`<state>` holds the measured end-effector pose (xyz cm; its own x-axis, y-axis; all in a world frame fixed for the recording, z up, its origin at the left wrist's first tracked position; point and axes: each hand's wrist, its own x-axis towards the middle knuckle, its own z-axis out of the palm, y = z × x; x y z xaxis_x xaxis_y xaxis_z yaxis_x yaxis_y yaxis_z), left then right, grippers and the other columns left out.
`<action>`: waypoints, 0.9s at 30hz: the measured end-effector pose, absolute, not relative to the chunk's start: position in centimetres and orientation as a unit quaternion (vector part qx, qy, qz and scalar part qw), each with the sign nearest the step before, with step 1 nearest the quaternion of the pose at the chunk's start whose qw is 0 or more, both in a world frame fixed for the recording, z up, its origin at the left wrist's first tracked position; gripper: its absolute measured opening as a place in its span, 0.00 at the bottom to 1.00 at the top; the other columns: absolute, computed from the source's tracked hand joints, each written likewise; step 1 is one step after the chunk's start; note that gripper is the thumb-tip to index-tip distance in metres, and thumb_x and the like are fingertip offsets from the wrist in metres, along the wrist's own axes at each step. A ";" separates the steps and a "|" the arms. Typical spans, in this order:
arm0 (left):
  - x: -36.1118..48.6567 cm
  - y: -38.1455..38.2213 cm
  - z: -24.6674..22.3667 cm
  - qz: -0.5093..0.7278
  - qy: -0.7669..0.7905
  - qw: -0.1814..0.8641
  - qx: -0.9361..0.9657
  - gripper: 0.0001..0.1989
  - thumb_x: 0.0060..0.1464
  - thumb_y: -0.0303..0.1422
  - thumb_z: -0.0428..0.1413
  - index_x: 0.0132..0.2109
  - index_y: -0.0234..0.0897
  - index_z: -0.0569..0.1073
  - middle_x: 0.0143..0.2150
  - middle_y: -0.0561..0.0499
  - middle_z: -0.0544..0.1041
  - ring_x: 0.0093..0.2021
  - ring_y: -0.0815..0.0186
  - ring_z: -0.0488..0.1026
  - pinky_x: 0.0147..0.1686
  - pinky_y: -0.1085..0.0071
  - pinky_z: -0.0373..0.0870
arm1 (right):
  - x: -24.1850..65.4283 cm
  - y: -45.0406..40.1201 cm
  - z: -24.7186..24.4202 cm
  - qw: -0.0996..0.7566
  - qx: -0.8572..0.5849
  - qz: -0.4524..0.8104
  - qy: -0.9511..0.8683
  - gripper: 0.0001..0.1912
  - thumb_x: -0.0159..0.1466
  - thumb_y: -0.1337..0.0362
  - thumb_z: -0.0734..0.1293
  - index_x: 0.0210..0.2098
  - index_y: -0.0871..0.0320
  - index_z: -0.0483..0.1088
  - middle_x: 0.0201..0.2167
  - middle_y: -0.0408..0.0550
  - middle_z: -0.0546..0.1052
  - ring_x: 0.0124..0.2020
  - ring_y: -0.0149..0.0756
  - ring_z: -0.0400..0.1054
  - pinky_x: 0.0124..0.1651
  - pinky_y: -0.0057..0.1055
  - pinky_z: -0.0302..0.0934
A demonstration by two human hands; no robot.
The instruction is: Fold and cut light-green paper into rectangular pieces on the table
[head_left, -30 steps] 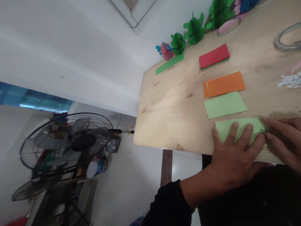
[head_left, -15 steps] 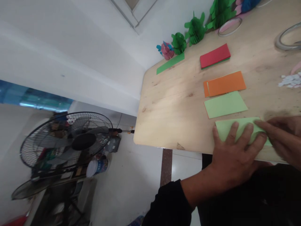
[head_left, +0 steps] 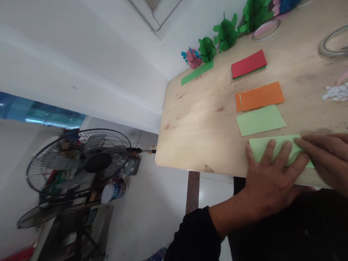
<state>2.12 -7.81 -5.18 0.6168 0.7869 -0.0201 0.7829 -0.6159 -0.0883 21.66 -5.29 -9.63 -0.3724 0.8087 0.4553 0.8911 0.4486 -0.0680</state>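
A light green paper sheet (head_left: 259, 148) lies at the near edge of the wooden table (head_left: 201, 123). My left hand (head_left: 272, 179) lies flat on it, fingers spread, pinning it down. From the right, my right hand (head_left: 326, 159) presses its fingertips on the same sheet's right part, beside my left fingers. Most of the sheet is hidden under both hands.
Beyond it lie another light green sheet (head_left: 260, 120), an orange stack (head_left: 259, 96), a red stack (head_left: 248, 64) and a green strip (head_left: 197, 73). Green paper ornaments (head_left: 225, 34), tape rings (head_left: 265, 29) and white scraps (head_left: 335, 92) sit further back. A standing fan (head_left: 78, 163) is on the floor at left.
My right hand's fingers slid a little left along the green sheet. My left hand stays pressed in place. The view shifted slightly.
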 end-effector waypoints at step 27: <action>1.7 -7.1 -4.8 0.052 -0.413 0.052 -0.908 0.31 0.65 0.45 0.24 0.71 0.46 0.48 0.74 0.50 0.50 0.72 0.49 0.45 0.60 0.38 0.49 | 22.3 -6.3 -11.0 0.230 -0.525 0.045 -0.818 0.31 0.64 0.55 0.47 0.67 0.36 0.43 0.65 0.32 0.56 0.64 0.45 0.54 0.50 0.48 0.50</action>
<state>1.74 -7.10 -4.76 0.6542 0.7546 -0.0522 0.7436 -0.6542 -0.1382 22.33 -6.32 -11.04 -0.3418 0.8800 0.3299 0.8388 0.4439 -0.3151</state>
